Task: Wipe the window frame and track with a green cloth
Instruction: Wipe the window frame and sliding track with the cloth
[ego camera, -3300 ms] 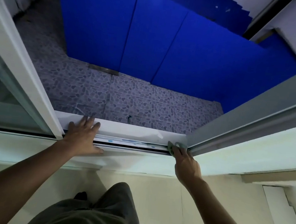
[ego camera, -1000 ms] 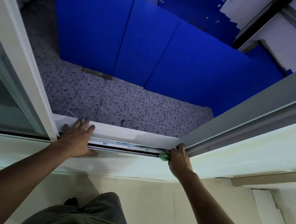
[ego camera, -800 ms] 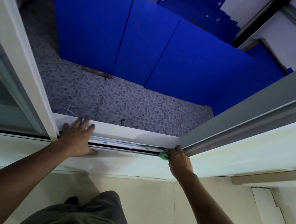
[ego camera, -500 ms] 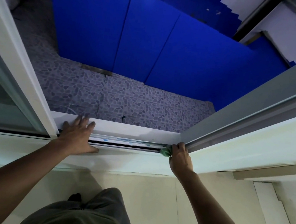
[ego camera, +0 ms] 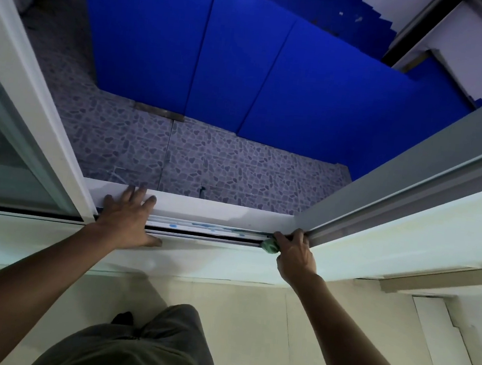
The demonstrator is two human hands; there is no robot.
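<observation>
At lower centre-right the right hand [ego camera: 296, 255] pinches the bunched green cloth [ego camera: 270, 246] into the track [ego camera: 207, 232] corner; the left hand [ego camera: 126, 219] lies spread on the frame [ego camera: 201, 209]; blue smears remain, so wiping looks unfinished.

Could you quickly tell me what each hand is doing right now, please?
Left hand: open, flat on the window frame.
Right hand: gripping the green cloth in the track.

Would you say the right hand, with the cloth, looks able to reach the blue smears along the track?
Probably yes. The right hand presses the green cloth at the track's right end; the blue smears lie just leftward, with nothing between. The left hand rests farther left.
</observation>
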